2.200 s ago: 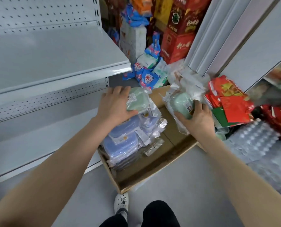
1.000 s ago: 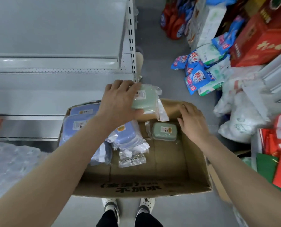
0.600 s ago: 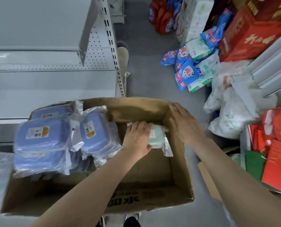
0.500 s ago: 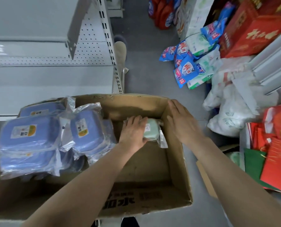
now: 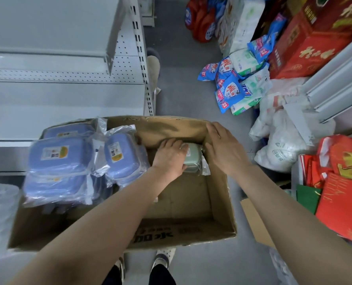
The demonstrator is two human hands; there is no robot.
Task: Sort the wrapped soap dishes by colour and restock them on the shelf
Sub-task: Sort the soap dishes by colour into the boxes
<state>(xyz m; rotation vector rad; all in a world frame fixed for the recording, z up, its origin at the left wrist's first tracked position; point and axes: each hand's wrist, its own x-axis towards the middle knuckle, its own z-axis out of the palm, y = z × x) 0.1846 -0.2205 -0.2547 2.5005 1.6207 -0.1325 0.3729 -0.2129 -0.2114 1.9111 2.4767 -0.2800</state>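
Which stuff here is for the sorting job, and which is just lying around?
For the job: green soap dish in left hand, blue soap dishes, cardboard box, shelf.
Just lying about: blue packets, red boxes, white sacks, red paper bags.

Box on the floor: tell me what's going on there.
A person stands over the box, sorting wrapped soap dishes. The left hand grips a green dish low in the far right corner. The right hand rests flat on the box's right wall beside it. The blue dishes are piled on the box's left side.
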